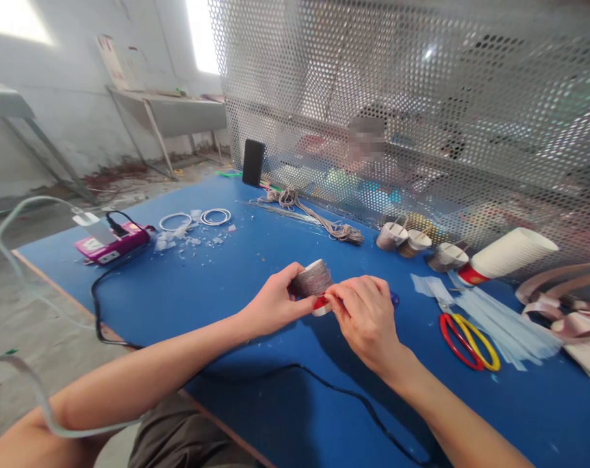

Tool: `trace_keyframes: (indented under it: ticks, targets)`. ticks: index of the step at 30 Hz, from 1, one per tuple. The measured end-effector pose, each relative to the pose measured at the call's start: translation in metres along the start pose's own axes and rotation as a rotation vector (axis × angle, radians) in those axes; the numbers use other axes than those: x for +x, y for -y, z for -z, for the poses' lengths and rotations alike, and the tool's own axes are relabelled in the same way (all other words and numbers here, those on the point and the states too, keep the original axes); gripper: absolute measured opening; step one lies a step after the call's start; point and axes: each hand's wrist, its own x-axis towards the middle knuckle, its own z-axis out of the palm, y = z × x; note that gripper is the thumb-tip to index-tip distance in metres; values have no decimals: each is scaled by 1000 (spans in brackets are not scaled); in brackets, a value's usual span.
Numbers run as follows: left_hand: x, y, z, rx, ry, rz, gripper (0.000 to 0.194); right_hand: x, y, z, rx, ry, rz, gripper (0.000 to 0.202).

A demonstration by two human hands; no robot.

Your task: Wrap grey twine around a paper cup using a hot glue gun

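Note:
Above the middle of the blue table, my left hand (275,300) grips a paper cup (314,279) lying tilted on its side. Grey-brown cord is wound around most of the cup, and a red and white band of it shows bare at one end. My right hand (365,315) is closed at that red part, thumb and fingertips pinched together against the cup. Whatever is between those fingertips is too small to make out. A blue object (395,299) peeks out behind my right hand, mostly hidden.
Right: scissors (470,341), pale translucent strips (509,325), stacked paper cups (514,253), ribbon (553,299) and several cord-wrapped cups (391,236). Farther back: cord bundles (324,221), a phone (253,162) and a perforated metal screen (295,78). Left: a purple power strip (112,246), white rings (215,216). A black cable (343,390) crosses the front.

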Motion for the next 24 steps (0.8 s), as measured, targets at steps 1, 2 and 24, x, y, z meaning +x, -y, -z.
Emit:
trace_keyframes:
  ticks: [1,2,24]
  targets:
    - [0,0,0,-2,1,1,19,0,-1,0,-2,4,-4,12]
    - [0,0,0,-3,2,3,19,0,-1,0,2,6,-11,12]
    - [0,-2,2,34,7,25,22,-3,-1,0,139,10,-104,12]
